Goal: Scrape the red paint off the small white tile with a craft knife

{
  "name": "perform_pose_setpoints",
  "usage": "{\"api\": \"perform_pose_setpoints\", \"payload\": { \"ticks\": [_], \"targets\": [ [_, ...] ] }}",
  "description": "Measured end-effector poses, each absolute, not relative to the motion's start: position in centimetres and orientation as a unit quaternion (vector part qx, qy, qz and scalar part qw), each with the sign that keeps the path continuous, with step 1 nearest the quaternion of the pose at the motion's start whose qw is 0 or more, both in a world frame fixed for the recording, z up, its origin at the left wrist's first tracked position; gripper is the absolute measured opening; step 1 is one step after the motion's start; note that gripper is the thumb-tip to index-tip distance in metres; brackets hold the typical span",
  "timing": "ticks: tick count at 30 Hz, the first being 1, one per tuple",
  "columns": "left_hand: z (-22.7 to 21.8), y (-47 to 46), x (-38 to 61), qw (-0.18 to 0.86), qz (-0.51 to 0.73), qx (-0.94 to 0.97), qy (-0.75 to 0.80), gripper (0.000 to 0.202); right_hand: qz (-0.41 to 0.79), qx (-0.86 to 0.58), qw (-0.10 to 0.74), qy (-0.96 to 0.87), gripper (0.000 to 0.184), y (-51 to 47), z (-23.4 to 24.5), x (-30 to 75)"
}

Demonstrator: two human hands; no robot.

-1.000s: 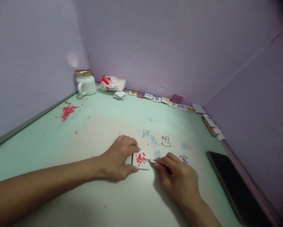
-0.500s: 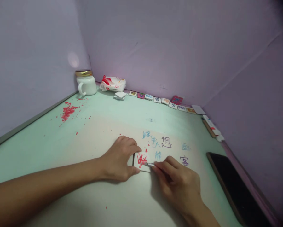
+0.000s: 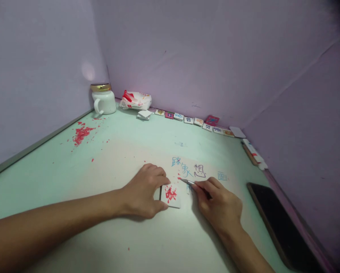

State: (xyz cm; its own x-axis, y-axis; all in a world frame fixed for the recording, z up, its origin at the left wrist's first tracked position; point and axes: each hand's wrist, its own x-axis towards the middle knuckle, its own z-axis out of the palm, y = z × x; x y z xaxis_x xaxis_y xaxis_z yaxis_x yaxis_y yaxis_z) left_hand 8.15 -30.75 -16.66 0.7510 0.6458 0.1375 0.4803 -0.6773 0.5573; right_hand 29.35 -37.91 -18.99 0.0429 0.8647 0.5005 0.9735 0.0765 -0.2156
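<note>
Between thumb and fingertips, my left hand (image 3: pixel 147 191) grips a small white square tile (image 3: pixel 174 201) by its edges, flat on the table. Red crumbs and a red mark (image 3: pixel 170 193) cover the middle of the tile's top. My right hand (image 3: pixel 219 201) pinches a thin, pointed metal carving knife (image 3: pixel 186 181). Its tip is up and right of the tile, apart from it, by a few red crumbs (image 3: pixel 179 177). Blue and purple Chinese characters (image 3: pixel 200 170) are written on the table around there; some are hidden behind my right hand.
A dark phone (image 3: pixel 283 227) lies at the right. Along the back wall runs a row of lettered tiles (image 3: pixel 188 120), with a wipes packet (image 3: pixel 136 101) and a white lidded mug (image 3: pixel 105 101) to the left. Red shavings (image 3: pixel 82 135) are heaped near the mug.
My right hand has lifted the knife off the tile and shifted it up and slightly right. My left hand still holds the tile in the same place.
</note>
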Motion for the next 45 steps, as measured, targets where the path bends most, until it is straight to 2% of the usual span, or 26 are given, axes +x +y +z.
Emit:
{"api": "perform_pose_setpoints", "payload": {
  "ticks": [4,7,18,23,28,34,41,45],
  "targets": [
    [-16.8,-30.8,8.2,0.249,0.172,0.899,0.316,0.043,-0.032,-0.656,0.303,-0.691,0.030,-38.7,-18.4,28.5],
    [-16.9,-30.8,8.1,0.250,0.171,0.899,0.317,0.045,-0.017,-0.625,0.290,-0.725,0.027,-39.7,-17.9,27.4],
    [-16.5,-30.7,8.1,0.258,0.164,0.906,0.292,0.042,-0.070,-0.631,0.252,-0.730,0.031,-38.4,-18.4,27.6],
    [-16.9,-30.7,8.0,0.266,0.168,0.897,0.311,0.046,-0.141,-0.677,0.263,-0.673,0.029,-38.1,-18.8,28.7],
    [-17.0,-30.8,8.0,0.246,0.173,0.888,0.347,0.051,-0.029,-0.663,0.296,-0.687,0.032,-39.0,-18.2,28.6],
    [-16.8,-30.9,8.1,0.244,0.166,0.883,0.364,0.043,-0.006,-0.624,0.275,-0.732,0.029,-39.5,-17.9,27.9],
    [-16.8,-30.5,8.2,0.255,0.178,0.885,0.347,0.043,-0.045,-0.650,0.238,-0.720,0.036,-39.2,-17.9,27.8],
    [-16.7,-30.5,8.1,0.257,0.169,0.888,0.341,0.043,-0.126,-0.661,0.237,-0.701,0.033,-37.7,-18.7,28.8]
  ]
}}
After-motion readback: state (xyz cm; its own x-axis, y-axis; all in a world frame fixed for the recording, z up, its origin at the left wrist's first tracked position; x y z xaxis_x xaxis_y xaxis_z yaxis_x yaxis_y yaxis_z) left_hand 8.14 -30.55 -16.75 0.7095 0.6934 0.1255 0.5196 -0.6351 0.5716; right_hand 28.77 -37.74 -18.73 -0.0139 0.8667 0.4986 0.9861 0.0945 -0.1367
